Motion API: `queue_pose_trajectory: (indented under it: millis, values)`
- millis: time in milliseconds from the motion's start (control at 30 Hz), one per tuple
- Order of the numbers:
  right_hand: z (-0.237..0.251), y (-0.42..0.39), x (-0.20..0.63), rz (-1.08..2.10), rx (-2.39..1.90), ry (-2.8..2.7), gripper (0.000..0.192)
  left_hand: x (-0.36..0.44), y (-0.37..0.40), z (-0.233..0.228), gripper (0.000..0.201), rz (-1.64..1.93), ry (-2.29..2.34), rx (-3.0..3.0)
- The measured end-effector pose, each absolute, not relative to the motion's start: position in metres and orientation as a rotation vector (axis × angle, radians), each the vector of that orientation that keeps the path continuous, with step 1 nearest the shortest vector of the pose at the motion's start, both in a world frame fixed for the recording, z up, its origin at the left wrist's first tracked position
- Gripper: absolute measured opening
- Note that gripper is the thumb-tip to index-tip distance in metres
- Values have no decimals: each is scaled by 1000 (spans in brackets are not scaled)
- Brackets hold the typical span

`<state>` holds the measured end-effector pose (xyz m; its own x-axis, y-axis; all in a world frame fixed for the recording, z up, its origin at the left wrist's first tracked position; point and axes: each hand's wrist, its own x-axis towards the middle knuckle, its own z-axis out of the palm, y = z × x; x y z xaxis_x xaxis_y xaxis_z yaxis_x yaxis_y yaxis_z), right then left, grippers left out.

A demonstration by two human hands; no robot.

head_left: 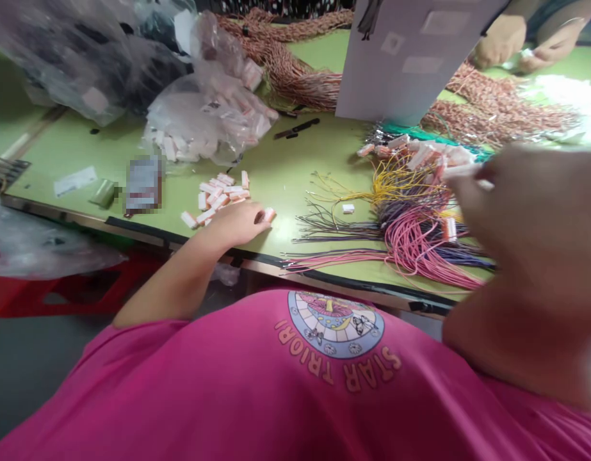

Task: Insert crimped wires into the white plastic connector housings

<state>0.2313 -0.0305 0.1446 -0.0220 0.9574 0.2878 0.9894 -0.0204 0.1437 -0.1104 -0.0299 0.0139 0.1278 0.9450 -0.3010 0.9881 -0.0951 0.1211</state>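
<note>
From my remote seat, a green table (pixel 285 173) carries the work. Largest on it is a tangle of wires (pixel 410 237), pink, purple and yellow, spread along the near edge toward the right, with white-and-pink connectors (pixel 420 153) clustered at its far side. Smaller, a loose scatter of white-and-pink plastic plugs (pixel 218 192) lies near the near edge, left of the wires. A single plug (pixel 269 214) sits just beside that scatter, at the fingertips of my left hand (pixel 237 223). The left hand rests palm down on the table, fingers curled loosely, touching that plug; I cannot tell whether it is pinched. My right hand (pixel 511 198) is raised over the wires, close to the camera and blurred, fingers drawn together on a pale connector (pixel 468 171) at its tip.
</note>
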Motion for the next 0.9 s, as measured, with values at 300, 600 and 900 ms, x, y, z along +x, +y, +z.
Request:
queue_pose_trajectory:
  millis: [300,600,900]
  values:
    - [24,89,130,127,-1676,-2950,30,-112,-29,6,36,189,1848,2006]
    - [26,73,182,540,-1434,-2459,25,-90,-18,16,24,652,1426,1534]
    - [23,48,217,710,-1124,-2166,23,-14,15,27,25,904,1107,1005]
